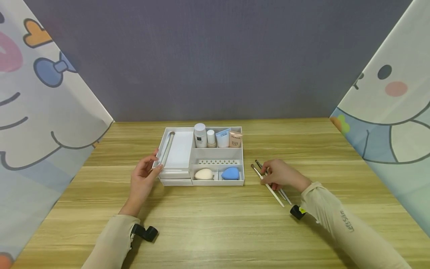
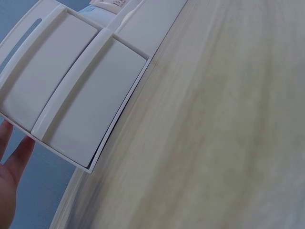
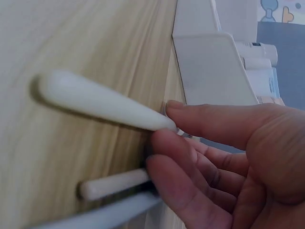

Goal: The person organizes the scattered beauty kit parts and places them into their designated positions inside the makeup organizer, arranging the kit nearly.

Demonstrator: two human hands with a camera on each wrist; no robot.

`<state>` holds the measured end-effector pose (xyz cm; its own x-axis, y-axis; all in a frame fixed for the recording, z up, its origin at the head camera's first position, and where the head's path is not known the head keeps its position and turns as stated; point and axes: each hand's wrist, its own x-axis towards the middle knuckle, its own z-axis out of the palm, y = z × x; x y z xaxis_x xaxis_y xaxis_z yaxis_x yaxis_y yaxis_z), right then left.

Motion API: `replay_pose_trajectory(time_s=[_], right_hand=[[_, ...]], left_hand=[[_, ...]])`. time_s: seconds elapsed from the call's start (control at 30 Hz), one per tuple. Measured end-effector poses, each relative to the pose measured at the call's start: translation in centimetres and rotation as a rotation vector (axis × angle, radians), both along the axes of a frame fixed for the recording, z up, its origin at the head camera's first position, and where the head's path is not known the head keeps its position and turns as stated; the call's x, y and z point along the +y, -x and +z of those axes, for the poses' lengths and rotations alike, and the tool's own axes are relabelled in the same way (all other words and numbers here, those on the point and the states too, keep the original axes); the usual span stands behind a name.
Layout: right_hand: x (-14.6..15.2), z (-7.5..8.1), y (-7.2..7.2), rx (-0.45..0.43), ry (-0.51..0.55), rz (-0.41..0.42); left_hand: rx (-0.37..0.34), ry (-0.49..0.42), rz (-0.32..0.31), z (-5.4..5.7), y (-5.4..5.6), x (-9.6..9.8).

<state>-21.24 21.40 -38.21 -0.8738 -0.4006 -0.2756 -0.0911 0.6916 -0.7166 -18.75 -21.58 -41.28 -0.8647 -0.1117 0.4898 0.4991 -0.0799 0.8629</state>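
Note:
A white makeup organizer (image 1: 217,153) stands at the table's middle, with two drawers (image 2: 90,90) in its left front. My left hand (image 1: 142,179) touches its left side near the front corner with thumb and fingertips. On the organizer's left top lies a pale makeup brush (image 1: 168,149) beside another slim item. To the right of the organizer, my right hand (image 1: 280,173) pinches a white-handled makeup brush (image 3: 102,102) between thumb and fingers; its handle lies along the table. Two more brushes (image 3: 114,186) lie under that hand, partly hidden by the fingers.
The organizer's back compartment holds a white bottle (image 1: 200,135), a small bottle (image 1: 211,138), a blue-white tube (image 1: 223,138) and a BB tube (image 1: 235,139). In front sit a cream sponge (image 1: 203,174) and a blue sponge (image 1: 230,173). A grey partition (image 1: 218,59) rises behind the table.

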Motion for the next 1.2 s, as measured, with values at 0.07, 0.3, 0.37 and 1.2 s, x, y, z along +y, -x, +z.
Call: replay_pose_trajectory(time_s=[0.07,0.3,0.37,1.2], right_hand=[[-0.28,-0.05,0.04,0.002,-0.006,0.019],[-0.74,-0.15,0.12,-0.010,-0.029,0.020],[-0.74,-0.18,0.16,-0.010,-0.032,0.026],[-0.62,0.24,0.58,0.030,0.020,0.097]], left_hand=[[-0.003,0.002,0.003,0.02,-0.01,0.01],[-0.005,-0.001,0.005,0.11,-0.04,0.05],[-0.002,-0.002,0.005,0.12,-0.05,0.06],[0.000,0.000,0.009,0.03,0.02,0.16]])
